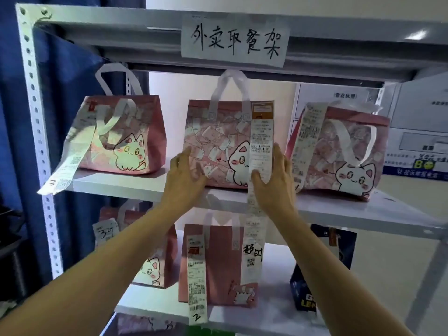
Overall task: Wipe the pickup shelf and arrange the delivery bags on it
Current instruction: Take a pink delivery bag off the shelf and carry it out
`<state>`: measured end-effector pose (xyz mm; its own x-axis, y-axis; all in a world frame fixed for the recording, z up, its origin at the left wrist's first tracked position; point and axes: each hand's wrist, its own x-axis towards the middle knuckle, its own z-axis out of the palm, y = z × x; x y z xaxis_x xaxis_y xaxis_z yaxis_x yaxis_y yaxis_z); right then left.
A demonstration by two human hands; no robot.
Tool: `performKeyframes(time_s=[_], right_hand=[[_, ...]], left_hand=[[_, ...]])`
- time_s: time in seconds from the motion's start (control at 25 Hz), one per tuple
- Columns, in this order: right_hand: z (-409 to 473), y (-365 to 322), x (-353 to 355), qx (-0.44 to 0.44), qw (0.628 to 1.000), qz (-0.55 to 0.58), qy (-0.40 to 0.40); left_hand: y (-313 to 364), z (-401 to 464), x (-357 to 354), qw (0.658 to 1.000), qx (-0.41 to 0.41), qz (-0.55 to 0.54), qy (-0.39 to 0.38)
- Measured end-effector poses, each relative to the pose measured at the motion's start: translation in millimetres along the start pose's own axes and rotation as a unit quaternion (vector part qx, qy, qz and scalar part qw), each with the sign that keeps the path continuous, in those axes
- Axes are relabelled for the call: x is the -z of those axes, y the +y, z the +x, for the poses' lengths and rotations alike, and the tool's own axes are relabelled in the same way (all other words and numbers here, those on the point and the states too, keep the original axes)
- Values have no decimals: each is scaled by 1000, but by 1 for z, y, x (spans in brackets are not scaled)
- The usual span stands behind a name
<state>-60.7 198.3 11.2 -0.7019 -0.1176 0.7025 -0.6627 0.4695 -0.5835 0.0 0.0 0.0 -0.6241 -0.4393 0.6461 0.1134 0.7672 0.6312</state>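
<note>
Here, left hand [184,173] and right hand [276,175] flat-fingered against middle bag [218,141], hanging receipt [260,151] between, two bags flanking.

The white metal shelf [135,184] carries three pink cat-print bags [122,132] [225,144] [339,151] in a row.

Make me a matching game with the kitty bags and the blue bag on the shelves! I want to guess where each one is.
Things:
1. middle pink bag
2. blue bag
3. paper sign
4. bag with receipt marked 2

Places:
A. taped to the top rail
B. lower shelf, right end
C. lower shelf, middle
D. upper shelf, between the left hand and right hand

Pairs: 1-D, 2-B, 3-A, 4-C
</note>
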Motion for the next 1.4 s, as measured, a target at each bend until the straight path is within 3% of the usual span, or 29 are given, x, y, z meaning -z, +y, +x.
performKeyframes(time_s=[0.2,0.36,0.8,1.28,1.4], right_hand=[[7,7,-11,-55,988,141,-33],[10,7,-12,-68,979,191,-19],[-32,-32,11,-100,976,190,24],[-160,-87,72,-107,973,164,119],[-198,-84,93,-113,971,143,154]], left_hand=[[-8,16,-5,998,44,-14,-31],[-6,16,-1,996,70,-54,-21],[9,-35,40,989,65,-131,-16],[52,-147,100,973,45,-228,-15],[65,-182,97,955,52,-287,-57]])
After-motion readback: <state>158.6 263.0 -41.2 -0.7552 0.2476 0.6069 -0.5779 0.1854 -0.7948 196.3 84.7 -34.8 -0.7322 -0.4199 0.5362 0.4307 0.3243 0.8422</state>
